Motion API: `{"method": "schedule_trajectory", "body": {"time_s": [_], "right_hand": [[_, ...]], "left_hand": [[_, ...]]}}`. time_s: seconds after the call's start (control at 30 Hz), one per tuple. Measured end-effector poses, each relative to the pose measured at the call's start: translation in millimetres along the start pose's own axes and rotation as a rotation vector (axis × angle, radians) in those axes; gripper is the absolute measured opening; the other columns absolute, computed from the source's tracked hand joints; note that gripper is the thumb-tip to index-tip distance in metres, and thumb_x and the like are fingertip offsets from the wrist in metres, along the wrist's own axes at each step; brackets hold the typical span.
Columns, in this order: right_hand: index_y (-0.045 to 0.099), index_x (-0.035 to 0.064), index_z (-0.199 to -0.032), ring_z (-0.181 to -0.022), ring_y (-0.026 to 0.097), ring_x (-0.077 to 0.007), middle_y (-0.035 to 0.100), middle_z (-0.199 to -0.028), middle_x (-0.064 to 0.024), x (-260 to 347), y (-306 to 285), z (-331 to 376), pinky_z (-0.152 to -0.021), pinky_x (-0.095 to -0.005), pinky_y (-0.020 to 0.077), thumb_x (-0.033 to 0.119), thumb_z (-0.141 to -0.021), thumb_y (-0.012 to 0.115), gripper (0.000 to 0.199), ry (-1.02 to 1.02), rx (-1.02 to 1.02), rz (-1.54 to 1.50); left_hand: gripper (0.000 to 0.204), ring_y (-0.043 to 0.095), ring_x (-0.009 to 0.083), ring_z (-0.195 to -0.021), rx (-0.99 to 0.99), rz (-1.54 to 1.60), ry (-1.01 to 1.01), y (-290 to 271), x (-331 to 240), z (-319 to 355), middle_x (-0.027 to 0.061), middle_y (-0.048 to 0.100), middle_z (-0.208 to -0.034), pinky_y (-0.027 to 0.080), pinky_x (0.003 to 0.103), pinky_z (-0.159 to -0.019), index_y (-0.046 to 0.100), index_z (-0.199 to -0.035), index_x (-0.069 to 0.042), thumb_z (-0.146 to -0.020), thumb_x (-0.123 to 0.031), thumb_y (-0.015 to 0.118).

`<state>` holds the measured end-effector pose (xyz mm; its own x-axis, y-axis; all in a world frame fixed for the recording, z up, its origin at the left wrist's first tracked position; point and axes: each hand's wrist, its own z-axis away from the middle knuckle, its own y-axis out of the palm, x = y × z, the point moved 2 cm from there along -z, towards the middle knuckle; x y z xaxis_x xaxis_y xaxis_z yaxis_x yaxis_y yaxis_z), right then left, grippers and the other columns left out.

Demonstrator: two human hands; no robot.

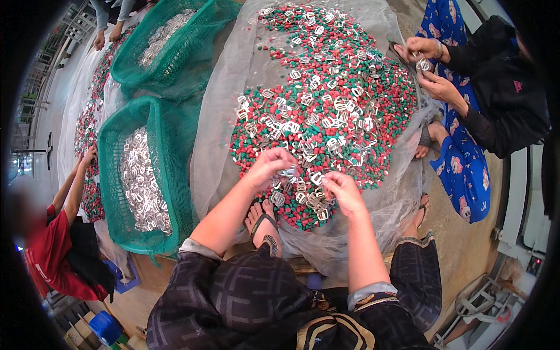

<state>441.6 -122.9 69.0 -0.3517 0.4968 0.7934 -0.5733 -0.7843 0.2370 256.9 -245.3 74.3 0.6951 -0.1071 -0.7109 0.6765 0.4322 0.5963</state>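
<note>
Mid-sort here, picking shiny metal buckle pieces (326, 122) out of a big heap of red and green pebbles (373, 87) spread on a pale mesh sheet (227, 105). Left hand (269, 166) curled down at the near edge of the heap, fingers pinched on what looks like one small metal piece, though hard to be sure from this angle. Right hand (344, 191) just beside it, fingertips narrowed over a cluster of the same pieces; can't tell whether anything is actually held. Plenty of buckles scattered through the pebbles further up, so nowhere near done by the look of it. Collected ones piled in the green net basket (111, 169) off to the left, well apart from both hands. Next move probably calls for a clean pinch without dragging pebbles along, then a reach left across to that basket. Another person's hands (431, 64) busy at the far right, one more at the left.
</note>
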Motion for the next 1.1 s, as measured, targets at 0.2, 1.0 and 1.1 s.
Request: {"method": "schedule_trajectory", "body": {"time_s": [0.2, 1.0, 1.1], "right_hand": [[0.057, 0.0025, -0.079, -0.059, 0.059, -0.017, 0.06, -0.074, -0.0078, -9, -22, 4, -0.05, -0.0281, 0.0476, 0.01, -0.078, 0.054, 0.009, 0.001, -0.24, -0.465], [0.052, 0.0111, -0.089, -0.052, 0.051, -0.0126, 0.054, -0.065, -0.0015, -20, -28, -2, -0.041, -0.0247, 0.0363, 0.021, -0.08, 0.057, 0.014, 0.027, -0.22, -0.502], [0.054, 0.0125, -0.083, -0.047, 0.047, -0.0118, 0.049, -0.058, 0.0007, -19, -22, -4, -0.038, -0.023, 0.0307, 0.028, -0.078, 0.061, 0.018, 0.067, -0.388, -0.444]], "left_hand": [[0.015, 0.058, 0.0143, -0.064, -0.066, -0.662, 0.021, -25, -3, 6, 0.0034, 0.058, -0.068, 0.045, 0.024, -0.05, 0.054, -0.081, -0.007, -0.074, -0.011, 0.067], [0.028, 0.06, 0.0274, -0.086, -0.165, -1.533, 0.267, -23, 5, 17, 0.0086, 0.063, -0.09, 0.049, 0.038, -0.074, 0.066, -0.097, -0.016, -0.071, -0.024, 0.069], [0.019, 0.06, 0.0285, -0.082, -0.279, -1.499, 0.381, -26, 2, 23, 0.0088, 0.062, -0.088, 0.049, 0.039, -0.072, 0.065, -0.089, -0.011, -0.076, -0.025, 0.063]]}}
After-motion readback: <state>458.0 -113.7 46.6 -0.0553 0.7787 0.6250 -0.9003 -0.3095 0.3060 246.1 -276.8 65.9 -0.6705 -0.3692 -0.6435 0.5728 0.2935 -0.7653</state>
